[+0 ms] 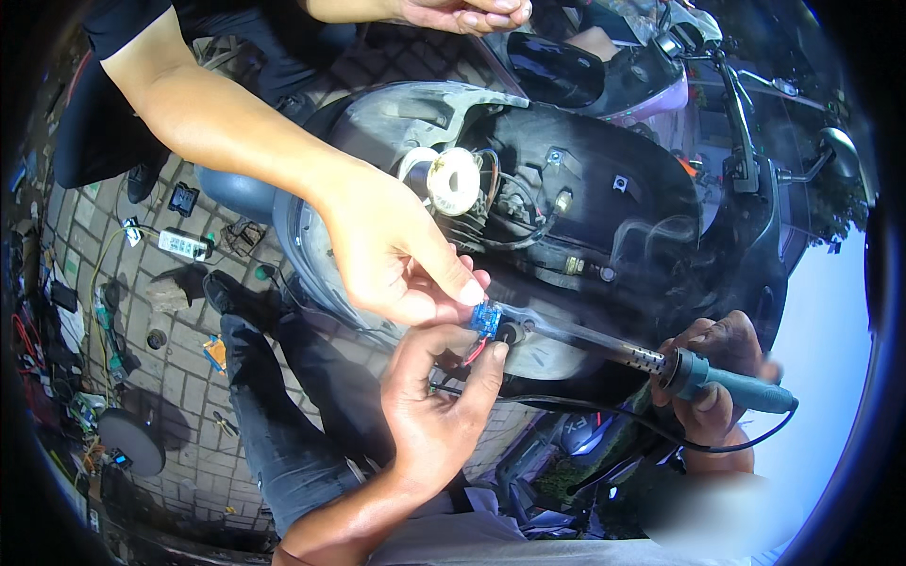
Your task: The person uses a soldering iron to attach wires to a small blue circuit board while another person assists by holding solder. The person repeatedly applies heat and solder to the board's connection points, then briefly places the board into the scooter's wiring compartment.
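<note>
My left hand [434, 406] is closed in a pinch on a short red wire [475, 353], right beside a small blue circuit board [487, 319]. Fingers of my right hand [713, 377] are wrapped round the green handle of a soldering iron [703, 374]. Its metal shaft points left, the end close to the board; whether the tip touches is hard to see. A co-worker's hand [406, 255], reaching in from the upper left, holds the board between thumb and fingers. A small dark round piece [511, 333] sits next to the board. Thin smoke drifts above the iron.
Beneath the hands stands a dusty scooter body [604, 189] with exposed cables. A white spool [454, 180] rests on it. Another pair of hands [462, 13] shows at the top. A power strip [185, 244] and scattered tools lie on the paving. The iron's black cord [651, 424] loops below.
</note>
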Demonstrator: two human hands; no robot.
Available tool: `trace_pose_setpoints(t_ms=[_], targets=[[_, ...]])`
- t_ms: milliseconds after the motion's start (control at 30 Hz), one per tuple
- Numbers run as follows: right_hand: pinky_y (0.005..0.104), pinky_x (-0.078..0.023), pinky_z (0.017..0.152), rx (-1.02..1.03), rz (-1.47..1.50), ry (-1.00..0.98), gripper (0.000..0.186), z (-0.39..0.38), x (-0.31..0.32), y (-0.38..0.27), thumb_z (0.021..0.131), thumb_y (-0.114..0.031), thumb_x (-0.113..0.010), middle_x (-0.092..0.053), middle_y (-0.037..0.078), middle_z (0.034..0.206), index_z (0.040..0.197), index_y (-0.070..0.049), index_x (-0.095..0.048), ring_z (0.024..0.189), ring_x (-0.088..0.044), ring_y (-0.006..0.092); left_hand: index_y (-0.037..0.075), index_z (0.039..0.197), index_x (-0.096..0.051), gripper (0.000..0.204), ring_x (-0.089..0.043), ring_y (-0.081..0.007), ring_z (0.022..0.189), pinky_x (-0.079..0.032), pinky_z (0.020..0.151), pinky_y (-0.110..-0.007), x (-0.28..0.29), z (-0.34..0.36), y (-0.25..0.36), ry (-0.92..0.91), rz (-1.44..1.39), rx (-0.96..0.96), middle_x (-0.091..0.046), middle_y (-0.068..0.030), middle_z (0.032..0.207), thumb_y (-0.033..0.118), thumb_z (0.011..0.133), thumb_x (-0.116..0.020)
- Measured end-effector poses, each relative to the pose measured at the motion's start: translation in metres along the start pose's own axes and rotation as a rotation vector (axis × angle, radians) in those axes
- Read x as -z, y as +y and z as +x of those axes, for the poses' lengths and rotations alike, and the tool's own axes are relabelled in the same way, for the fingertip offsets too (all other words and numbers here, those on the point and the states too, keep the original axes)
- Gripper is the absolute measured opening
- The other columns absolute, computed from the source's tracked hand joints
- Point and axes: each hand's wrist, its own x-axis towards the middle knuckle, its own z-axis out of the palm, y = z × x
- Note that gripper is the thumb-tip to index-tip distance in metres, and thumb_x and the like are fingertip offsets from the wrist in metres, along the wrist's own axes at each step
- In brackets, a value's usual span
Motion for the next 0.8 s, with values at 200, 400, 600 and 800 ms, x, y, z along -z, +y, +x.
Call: trace_pose_setpoints(t_ms=[200,400,600,800], targets=[[0.0345,-0.058,0.056,-0.006,0.015,-0.012,0.048,-0.001,0.002,0.0,0.071,-0.019,-0.081,-0.064,0.015,0.086,0.103,-0.001,-0.051,0.065,-0.068,0.0243,0.0,0.084,-0.061,0.008,-0.052,-0.0097,0.071,-0.043,0.062,-0.023,0.001,0.0,0.003,-0.003,0.024,-0.071,-0.059,-0.0052,0.084,0.002,0.081,-0.068],[0.0283,-0.056,0.061,-0.072,-0.059,0.082,0.052,0.001,-0.01,-0.006,0.069,-0.027,-0.083,-0.06,0.01,0.076,0.096,-0.003,-0.046,0.068,-0.066,0.0178,-0.001,0.096,-0.06,0.017,-0.053,-0.0105,0.08,-0.044,0.071,-0.023,0.003,-0.008,0.001,-0.066,-0.152,0.015,-0.059,-0.0071,0.093,0.003,0.082,-0.068],[0.0288,-0.057,0.062,-0.115,-0.061,0.094,0.054,-0.001,-0.008,-0.009,0.067,-0.028,-0.084,-0.06,0.01,0.077,0.096,-0.003,-0.047,0.069,-0.067,0.0183,-0.004,0.108,-0.058,0.032,-0.053,-0.0115,0.088,-0.045,0.077,-0.024,0.011,-0.014,0.0,-0.143,-0.1,0.009,-0.058,-0.0101,0.101,-0.001,0.079,-0.069],[0.0293,-0.057,0.063,-0.114,-0.064,0.095,0.055,-0.001,-0.007,-0.008,0.066,-0.03,-0.085,-0.06,0.008,0.076,0.096,-0.004,-0.047,0.068,-0.066,0.0182,-0.001,0.095,-0.063,0.013,-0.05,-0.0092,0.066,-0.042,0.059,-0.023,0.005,-0.001,0.006,-0.065,0.097,-0.066,-0.058,-0.0056,0.087,0.002,0.082,-0.065]])
